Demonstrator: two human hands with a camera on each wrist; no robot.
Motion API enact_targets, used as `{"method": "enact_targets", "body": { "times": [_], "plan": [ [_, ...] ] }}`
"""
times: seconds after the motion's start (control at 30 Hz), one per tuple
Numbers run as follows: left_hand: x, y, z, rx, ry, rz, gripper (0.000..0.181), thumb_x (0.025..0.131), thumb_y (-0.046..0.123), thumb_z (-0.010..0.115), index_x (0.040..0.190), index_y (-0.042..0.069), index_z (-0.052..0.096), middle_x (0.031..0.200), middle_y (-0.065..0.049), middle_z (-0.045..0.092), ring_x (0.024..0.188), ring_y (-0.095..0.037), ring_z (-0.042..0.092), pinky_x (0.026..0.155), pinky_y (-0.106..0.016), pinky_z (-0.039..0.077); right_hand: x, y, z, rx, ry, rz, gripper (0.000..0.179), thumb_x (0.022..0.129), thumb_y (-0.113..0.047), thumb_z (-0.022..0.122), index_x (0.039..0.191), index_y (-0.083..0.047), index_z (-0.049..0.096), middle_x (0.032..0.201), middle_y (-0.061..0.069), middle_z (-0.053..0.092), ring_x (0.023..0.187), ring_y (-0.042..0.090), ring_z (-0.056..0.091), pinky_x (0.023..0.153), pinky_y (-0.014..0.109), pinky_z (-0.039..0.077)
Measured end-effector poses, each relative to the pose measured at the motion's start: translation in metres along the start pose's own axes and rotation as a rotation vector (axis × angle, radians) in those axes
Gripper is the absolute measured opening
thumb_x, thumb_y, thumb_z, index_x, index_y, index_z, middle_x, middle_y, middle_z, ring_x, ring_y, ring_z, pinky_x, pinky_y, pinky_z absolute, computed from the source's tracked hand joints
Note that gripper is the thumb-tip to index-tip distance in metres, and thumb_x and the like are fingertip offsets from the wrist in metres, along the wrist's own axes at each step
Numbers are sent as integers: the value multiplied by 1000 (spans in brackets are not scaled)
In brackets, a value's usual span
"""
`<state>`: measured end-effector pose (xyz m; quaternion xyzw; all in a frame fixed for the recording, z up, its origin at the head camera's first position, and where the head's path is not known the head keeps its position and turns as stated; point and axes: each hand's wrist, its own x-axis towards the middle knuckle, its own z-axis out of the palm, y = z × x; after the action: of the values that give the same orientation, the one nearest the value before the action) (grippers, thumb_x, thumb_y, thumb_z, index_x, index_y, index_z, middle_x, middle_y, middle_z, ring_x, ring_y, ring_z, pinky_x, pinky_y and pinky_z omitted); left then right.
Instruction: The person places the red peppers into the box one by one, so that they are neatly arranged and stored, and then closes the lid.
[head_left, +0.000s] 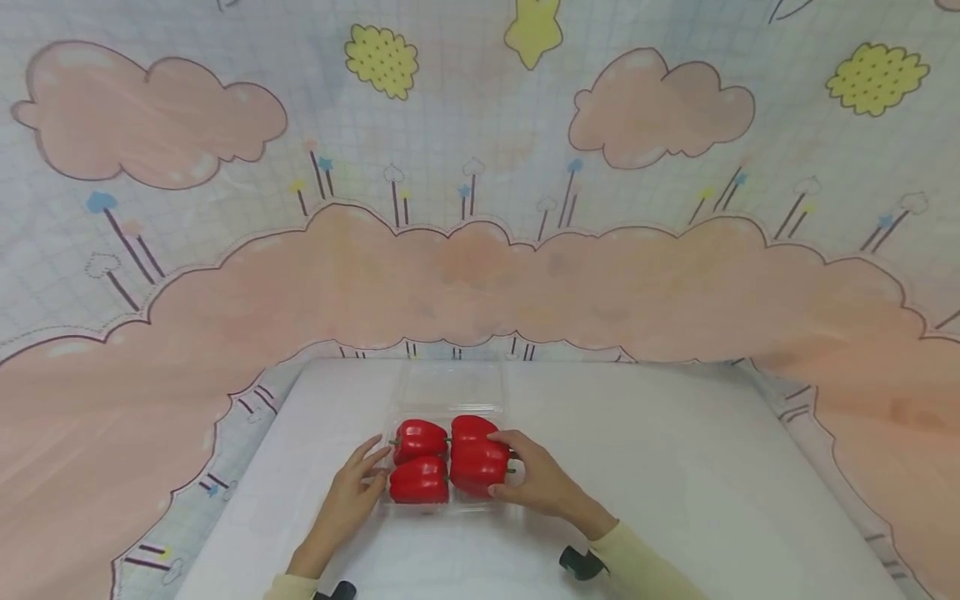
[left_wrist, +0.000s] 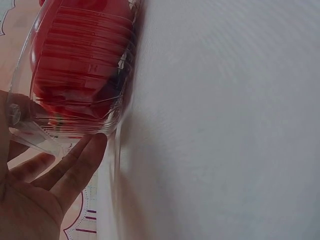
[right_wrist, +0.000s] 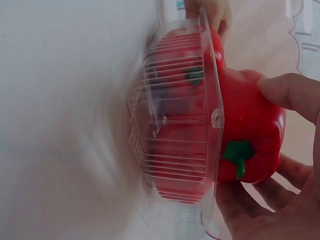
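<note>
Several red bell peppers (head_left: 420, 481) with green stems sit in a clear plastic clamshell container (head_left: 480, 506) on the table. My right hand (head_left: 543, 475) grips the front right bell pepper (head_left: 476, 468), thumb on its near side and fingers on its far side. In the right wrist view that bell pepper (right_wrist: 252, 125) sticks up above the container's rim. At the container's left side is my left hand (head_left: 350, 492), its fingers spread and fairly straight. In the left wrist view, the left fingertips (left_wrist: 97, 145) touch the clear wall below the rim.
The container's clear lid (head_left: 452, 387) lies folded back on the far side. White covering spreads over the table (head_left: 652, 475). Behind it hangs a patterned cloth (head_left: 480, 283) with clouds, which also shows along both sides. Dark wrist devices (head_left: 582, 563) sit near the sleeves.
</note>
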<state>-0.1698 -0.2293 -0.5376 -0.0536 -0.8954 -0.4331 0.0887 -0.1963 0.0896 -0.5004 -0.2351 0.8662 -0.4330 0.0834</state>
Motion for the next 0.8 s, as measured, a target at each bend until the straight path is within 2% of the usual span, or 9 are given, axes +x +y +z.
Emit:
{"method": "enact_targets", "body": {
  "times": [0.2, 0.43, 0.63, 0.8],
  "plan": [
    [0, 0, 2, 11, 4, 2, 42, 92, 4, 61, 134, 3, 58, 151, -14, 44, 105, -31, 70, 77, -28, 62, 0, 1, 1, -51, -5, -12, 76, 76, -30, 80, 142, -21, 43, 137, -2, 52, 123, 21, 54, 91, 35, 59],
    [-2, 0, 2, 7, -10, -16, 42, 92, 5, 61, 133, 3, 59, 152, -13, 44, 105, -30, 70, 77, -28, 62, -3, 2, 2, -32, -35, -18, 75, 77, -28, 79, 142, -19, 43, 138, 0, 53, 123, 23, 54, 93, 40, 59],
    [0, 0, 1, 8, 4, 11, 43, 91, 2, 61, 134, 2, 58, 151, -14, 45, 104, -29, 70, 77, -28, 62, 2, 3, 1, -87, -30, -80, 73, 79, -25, 78, 143, -25, 43, 139, -1, 51, 125, 19, 52, 96, 39, 57],
    [-1, 0, 1, 11, 10, 11, 44, 91, 1, 62, 134, 2, 58, 150, -15, 45, 104, -30, 70, 78, -30, 62, 2, 2, 4, -100, -53, -47, 70, 79, -24, 79, 141, -29, 46, 140, -1, 49, 129, 21, 49, 96, 41, 58]
  ]
}}
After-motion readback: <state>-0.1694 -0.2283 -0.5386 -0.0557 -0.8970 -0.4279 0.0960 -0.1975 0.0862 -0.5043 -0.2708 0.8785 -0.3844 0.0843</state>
